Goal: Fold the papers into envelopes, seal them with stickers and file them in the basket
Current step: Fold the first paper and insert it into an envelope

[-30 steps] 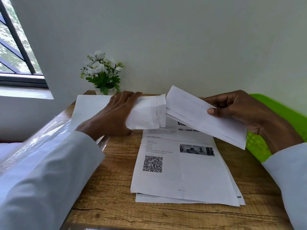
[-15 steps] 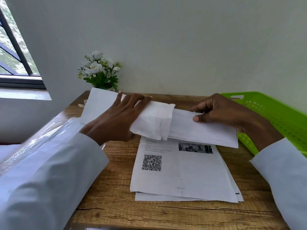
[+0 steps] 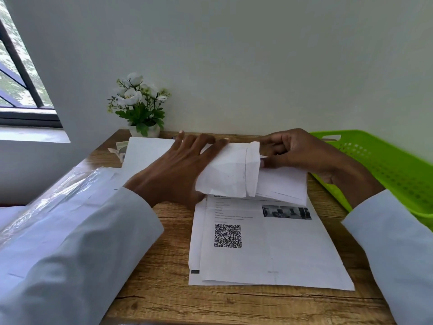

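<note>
Head view: folded paper going into an envelope

Head camera looks down on the desk point(image 3: 164, 289). At its right edge a green basket point(image 3: 384, 165) shows only its bare perforated floor. The left hand point(image 3: 178, 170) grasps an envelope point(image 3: 229, 172) over the desk's middle, fingers spread along its top, thumb beneath. The right hand point(image 3: 302, 153) pinches a folded paper point(image 3: 283, 184) whose end sits inside the envelope's mouth. Below them lies a stack of papers point(image 3: 281, 252) with a QR code. A flower pot point(image 3: 140, 106) stands at the far left corner, beside sticker strips point(image 3: 119, 148). Clear plastic point(image 3: 58, 184) lies at the left edge.
</note>
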A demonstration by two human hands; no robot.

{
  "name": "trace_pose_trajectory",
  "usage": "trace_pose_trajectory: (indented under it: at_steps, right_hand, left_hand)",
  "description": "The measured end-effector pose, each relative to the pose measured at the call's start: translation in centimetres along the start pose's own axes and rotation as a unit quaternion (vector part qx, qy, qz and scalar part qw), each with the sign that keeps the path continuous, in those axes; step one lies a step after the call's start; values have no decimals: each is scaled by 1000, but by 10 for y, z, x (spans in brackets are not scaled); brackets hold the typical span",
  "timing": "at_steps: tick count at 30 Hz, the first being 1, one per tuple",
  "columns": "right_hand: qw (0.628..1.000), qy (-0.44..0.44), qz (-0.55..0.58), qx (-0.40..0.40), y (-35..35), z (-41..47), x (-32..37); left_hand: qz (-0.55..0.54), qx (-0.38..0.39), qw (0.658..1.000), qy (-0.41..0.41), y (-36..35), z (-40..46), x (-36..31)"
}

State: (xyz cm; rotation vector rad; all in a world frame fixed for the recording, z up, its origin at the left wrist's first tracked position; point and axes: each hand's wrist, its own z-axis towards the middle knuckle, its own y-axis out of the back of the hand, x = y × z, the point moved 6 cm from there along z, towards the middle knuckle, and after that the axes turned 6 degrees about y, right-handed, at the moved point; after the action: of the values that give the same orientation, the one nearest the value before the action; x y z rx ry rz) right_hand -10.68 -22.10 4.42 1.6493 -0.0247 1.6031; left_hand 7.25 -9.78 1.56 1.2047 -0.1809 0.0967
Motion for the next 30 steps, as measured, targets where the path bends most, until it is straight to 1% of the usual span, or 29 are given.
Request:
trace_pose_trajectory:
  at_steps: [5,7,13,18,22,30]
  right_hand:
    - [998,-57,-12,-3,27,-19,-14]
    - [998,-55,4,-19,25,-18,-14]
    - [992,-10,96,-85,-3,-2,-11]
    - [983,-24,165,-71,-3,-7,-22]
    - [979,-35,193,-58,-11,-8,-28]
    - [966,-1,195,-168,-34,0,-23]
  left_hand:
    - [20,-4,1000,19,2,-4,16]
    - [22,-7,1000,19,2,-3,15]
    - [2,-22,1000,-8,3,5,-8]
    - [-1,-34,999,9,5,3,-1]
    - [2,-31,999,9,2,3,-3]
    - [-14,-48,999,-7,11,13,-25]
